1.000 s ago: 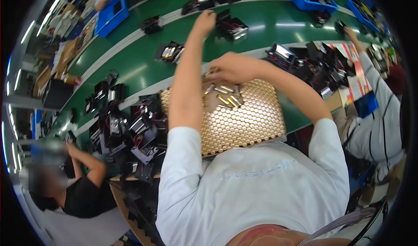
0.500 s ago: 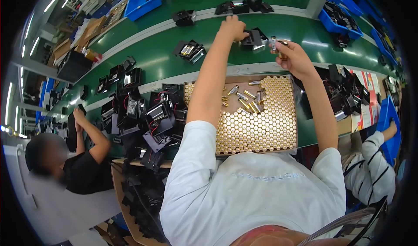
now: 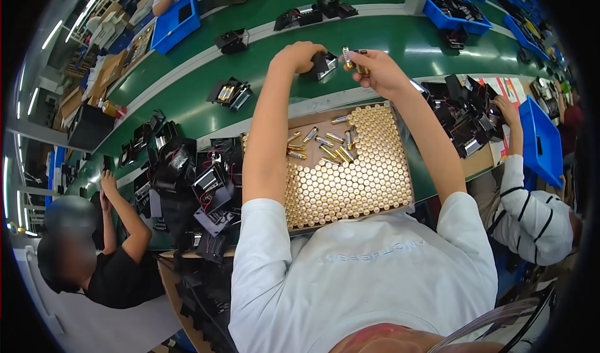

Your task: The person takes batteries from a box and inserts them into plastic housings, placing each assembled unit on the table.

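Observation:
My left hand (image 3: 301, 56) is closed over a small black battery case (image 3: 326, 67) above the green bench, its silvery inner side turned toward my right hand. My fingers partly hide the case. Just to the right, my right hand (image 3: 379, 71) pinches several small cylindrical batteries; one battery (image 3: 347, 56) stands upright at the fingertips, close to the case but apart from it. Below my forearms is a cardboard box (image 3: 319, 114) with upright batteries (image 3: 350, 190) packed tightly. Loose batteries (image 3: 325, 141) lie on their sides in its far left part.
Another case with batteries (image 3: 229, 93) lies left on the green bench (image 3: 269, 103). Piles of black cases with red wires (image 3: 209, 181) flank the box; a co-worker's hand (image 3: 507, 109) touches the right pile (image 3: 465, 112). Blue trays (image 3: 178, 25) stand at the far side.
The view has shifted, so the bench appears further left. The case has turned in my left hand, and my right hand is nearer to it. A co-worker's hand has reached the right pile.

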`<state>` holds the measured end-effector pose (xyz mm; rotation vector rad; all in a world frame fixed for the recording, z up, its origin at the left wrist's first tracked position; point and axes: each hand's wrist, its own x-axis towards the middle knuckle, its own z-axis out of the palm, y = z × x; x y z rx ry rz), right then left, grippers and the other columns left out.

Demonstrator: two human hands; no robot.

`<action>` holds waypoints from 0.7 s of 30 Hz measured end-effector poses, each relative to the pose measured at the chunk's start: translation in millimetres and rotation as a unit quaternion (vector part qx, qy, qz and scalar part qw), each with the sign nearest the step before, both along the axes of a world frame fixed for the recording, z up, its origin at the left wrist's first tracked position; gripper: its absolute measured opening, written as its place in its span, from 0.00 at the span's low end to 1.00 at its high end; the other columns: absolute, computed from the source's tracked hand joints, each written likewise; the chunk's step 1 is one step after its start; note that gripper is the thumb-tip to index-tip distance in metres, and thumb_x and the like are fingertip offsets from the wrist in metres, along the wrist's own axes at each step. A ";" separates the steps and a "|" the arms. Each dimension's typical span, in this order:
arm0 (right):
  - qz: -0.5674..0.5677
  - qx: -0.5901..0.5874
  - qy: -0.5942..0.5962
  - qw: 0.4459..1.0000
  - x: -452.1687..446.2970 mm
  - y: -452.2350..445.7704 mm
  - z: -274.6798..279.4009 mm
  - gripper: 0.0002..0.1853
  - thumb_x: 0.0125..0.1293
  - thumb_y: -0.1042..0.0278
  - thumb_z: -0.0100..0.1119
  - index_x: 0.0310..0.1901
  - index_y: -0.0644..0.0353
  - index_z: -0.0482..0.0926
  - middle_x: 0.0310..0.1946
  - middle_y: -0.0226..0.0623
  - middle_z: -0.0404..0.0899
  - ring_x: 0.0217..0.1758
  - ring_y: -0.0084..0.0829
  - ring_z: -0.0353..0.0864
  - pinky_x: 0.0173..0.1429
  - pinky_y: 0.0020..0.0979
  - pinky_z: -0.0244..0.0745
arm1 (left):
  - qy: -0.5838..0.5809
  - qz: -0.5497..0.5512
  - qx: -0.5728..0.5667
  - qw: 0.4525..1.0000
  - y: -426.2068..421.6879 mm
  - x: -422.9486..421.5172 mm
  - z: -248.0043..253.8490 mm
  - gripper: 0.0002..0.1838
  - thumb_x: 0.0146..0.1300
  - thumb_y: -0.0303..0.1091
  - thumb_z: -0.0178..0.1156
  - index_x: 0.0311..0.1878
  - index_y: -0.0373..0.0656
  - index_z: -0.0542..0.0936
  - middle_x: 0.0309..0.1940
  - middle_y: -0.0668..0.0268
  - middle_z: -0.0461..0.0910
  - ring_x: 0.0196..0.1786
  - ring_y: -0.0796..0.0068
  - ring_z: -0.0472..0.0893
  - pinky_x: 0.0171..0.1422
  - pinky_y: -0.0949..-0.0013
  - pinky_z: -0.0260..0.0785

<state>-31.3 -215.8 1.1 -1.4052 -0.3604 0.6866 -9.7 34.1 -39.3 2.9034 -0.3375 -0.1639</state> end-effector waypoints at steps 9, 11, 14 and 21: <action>0.004 -0.220 -0.298 0.929 14.9 12.4 9.9 0.14 0.68 0.59 0.60 0.42 0.63 0.82 0.28 0.35 0.82 0.27 0.21 0.79 0.28 0.25 0.73 | -0.005 0.075 -0.203 0.976 -1.9 -13.2 23.6 0.18 0.65 0.42 0.62 0.48 0.37 0.78 0.38 0.55 0.83 0.40 0.63 0.83 0.45 0.64 0.74; -0.033 -0.294 -0.427 0.854 24.5 23.6 10.4 0.10 0.60 0.63 0.67 0.32 0.62 0.84 0.25 0.42 0.82 0.31 0.39 0.84 0.37 0.37 0.76 | 0.021 0.148 -0.399 0.905 -6.3 -14.0 4.1 0.18 0.67 0.38 0.60 0.54 0.37 0.74 0.40 0.54 0.83 0.41 0.66 0.83 0.43 0.65 0.76; -0.054 -0.256 -0.573 0.776 53.2 36.2 -11.8 0.07 0.56 0.69 0.69 0.35 0.62 0.85 0.28 0.44 0.83 0.34 0.46 0.83 0.41 0.39 0.77 | 0.081 0.185 -0.581 0.788 -23.2 -26.1 3.5 0.22 0.71 0.28 0.52 0.66 0.39 0.62 0.48 0.52 0.78 0.45 0.66 0.84 0.44 0.64 0.81; 0.115 -0.184 -0.650 0.728 76.7 53.6 8.4 0.07 0.55 0.75 0.66 0.37 0.62 0.85 0.34 0.46 0.83 0.39 0.45 0.83 0.47 0.39 0.77 | 0.104 0.182 -0.699 0.684 -30.0 -33.3 -1.6 0.23 0.69 0.22 0.46 0.67 0.43 0.61 0.55 0.52 0.73 0.52 0.59 0.81 0.54 0.51 0.80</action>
